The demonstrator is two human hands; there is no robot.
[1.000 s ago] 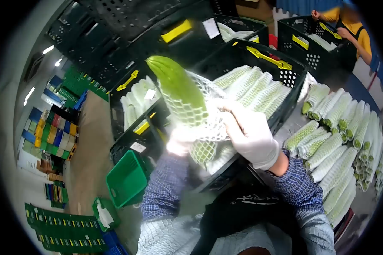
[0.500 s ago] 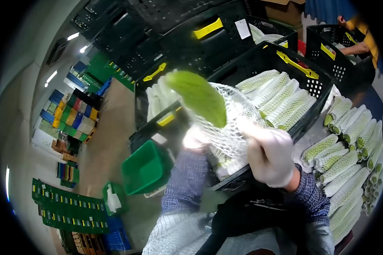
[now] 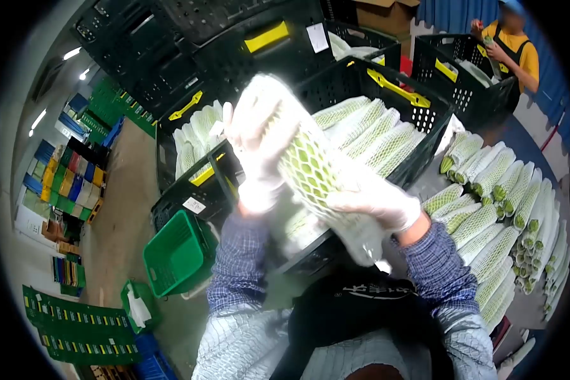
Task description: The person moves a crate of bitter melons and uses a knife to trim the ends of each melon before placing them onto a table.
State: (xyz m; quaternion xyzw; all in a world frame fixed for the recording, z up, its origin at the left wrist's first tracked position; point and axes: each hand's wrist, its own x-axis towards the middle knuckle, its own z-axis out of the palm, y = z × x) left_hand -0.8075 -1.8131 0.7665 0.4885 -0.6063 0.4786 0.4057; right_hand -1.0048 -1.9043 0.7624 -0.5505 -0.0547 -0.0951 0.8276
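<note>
A long green gourd (image 3: 310,170) in a white foam net sleeve slants across the middle of the head view. Toward its upper end, my gloved left hand (image 3: 256,149) is wrapped around it. My gloved right hand (image 3: 380,201) grips it lower down, with the thumb lying over the net. White netting covers both ends, and the upper one is washed out by glare. Just beyond, a black crate (image 3: 434,123) holds several netted gourds (image 3: 367,136) lying side by side. Part of that crate is hidden by my hands.
Netted gourds (image 3: 487,231) lie piled on a grey table to my right. Another crate (image 3: 164,142) with netted gourds stands at left, near a green basket (image 3: 177,256). Stacked black crates rise behind. A co-worker (image 3: 516,54) in yellow handles something over a far crate (image 3: 465,76).
The gourd's bare green end is now inside the netting. My left hand has risen onto its upper part, and my right hand has closed around its lower part. The view has shifted right.
</note>
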